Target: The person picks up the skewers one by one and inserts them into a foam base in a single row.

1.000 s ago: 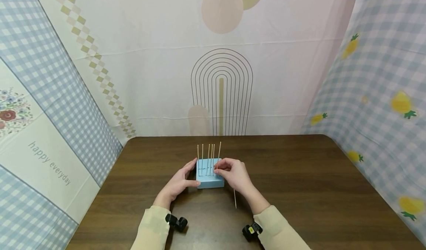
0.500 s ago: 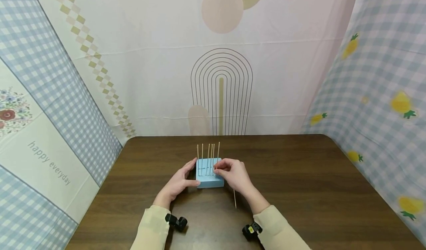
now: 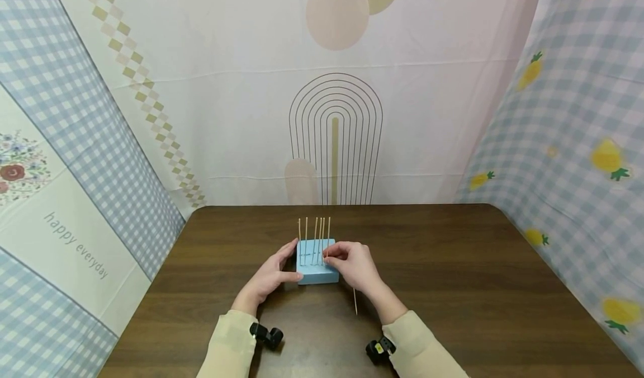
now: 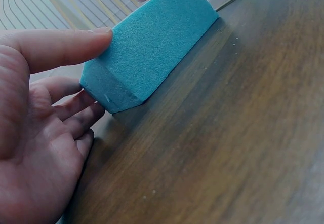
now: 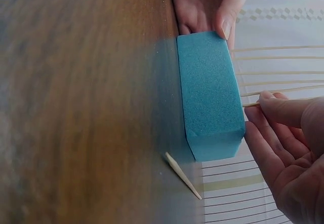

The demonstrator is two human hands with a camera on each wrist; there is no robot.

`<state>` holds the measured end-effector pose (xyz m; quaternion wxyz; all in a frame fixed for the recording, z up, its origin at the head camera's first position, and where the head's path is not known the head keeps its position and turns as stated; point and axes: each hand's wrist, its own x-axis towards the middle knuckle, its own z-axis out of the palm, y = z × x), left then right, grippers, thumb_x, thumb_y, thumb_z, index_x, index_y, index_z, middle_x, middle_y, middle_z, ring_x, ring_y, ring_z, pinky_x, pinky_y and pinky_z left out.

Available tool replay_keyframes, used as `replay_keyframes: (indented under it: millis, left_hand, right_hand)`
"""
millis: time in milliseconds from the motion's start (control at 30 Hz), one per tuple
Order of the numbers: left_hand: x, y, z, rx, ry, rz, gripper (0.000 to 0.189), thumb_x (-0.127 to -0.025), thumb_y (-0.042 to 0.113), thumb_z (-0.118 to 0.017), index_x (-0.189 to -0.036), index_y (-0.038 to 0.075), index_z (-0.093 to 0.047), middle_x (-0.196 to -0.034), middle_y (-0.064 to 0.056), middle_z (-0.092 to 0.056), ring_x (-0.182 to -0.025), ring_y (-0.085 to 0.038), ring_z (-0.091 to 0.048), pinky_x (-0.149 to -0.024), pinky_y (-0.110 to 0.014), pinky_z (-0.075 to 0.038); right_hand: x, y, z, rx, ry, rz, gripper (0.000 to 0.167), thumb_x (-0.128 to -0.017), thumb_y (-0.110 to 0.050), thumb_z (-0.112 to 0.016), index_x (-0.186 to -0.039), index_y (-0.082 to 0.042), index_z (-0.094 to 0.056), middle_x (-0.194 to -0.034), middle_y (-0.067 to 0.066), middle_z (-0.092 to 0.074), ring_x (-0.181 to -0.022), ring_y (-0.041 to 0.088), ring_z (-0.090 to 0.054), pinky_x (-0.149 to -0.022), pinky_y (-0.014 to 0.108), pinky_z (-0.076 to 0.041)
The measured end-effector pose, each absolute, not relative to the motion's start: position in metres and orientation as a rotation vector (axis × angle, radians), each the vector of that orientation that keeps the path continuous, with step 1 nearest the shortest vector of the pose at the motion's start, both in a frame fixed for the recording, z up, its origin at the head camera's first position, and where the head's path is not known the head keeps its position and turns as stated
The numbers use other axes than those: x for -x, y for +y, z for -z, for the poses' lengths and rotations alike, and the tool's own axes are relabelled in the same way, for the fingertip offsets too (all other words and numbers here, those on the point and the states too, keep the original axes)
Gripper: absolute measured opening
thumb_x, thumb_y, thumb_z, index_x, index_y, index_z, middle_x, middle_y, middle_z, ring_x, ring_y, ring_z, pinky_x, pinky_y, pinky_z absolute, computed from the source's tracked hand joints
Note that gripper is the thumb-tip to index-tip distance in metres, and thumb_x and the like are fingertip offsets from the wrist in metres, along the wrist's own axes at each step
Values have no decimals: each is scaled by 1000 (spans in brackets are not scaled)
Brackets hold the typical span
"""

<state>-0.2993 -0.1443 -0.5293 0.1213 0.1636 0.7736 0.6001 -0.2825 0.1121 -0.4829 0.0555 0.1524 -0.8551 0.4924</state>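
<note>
A light blue foam block (image 3: 318,278) lies on the table with several thin wooden skewers (image 3: 306,230) standing upright in its top. My left hand (image 3: 269,279) holds the block's left end, the thumb on the near corner and the index finger reaching to the far one. In the left wrist view the left thumb (image 4: 71,47) rests at the block's upper edge. My right hand (image 3: 354,263) pinches a skewer (image 3: 329,227) low down between thumb and fingertips, close over the right part of the block. In the right wrist view that skewer's (image 5: 250,104) lower end meets the block's top.
One loose skewer (image 3: 355,302) lies on the brown wooden table (image 3: 427,266), partly under the right hand and right of the block. Patterned cloths hang behind and at both sides. Each wrist wears a small black camera (image 3: 266,336).
The skewer in my right hand has gone from leaning right to nearly upright, its top moving left. The left hand and block have stayed in place.
</note>
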Motion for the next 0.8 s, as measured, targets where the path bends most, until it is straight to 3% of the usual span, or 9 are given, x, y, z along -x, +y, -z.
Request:
replay_keyframes:
  millis: [800]
  left_hand:
    - [298, -142, 530, -484, 2288, -1745, 98, -89, 12, -83, -170, 7, -28, -177, -15, -20, -163, -35, -14, -129, -55, -14]
  right_hand:
    - [281, 111, 480, -433, -2633, -1462, 6, -93, -8, -84, -97, -13, -84, -91, -5, -79, -80, 8, -69, -73, 30, -59]
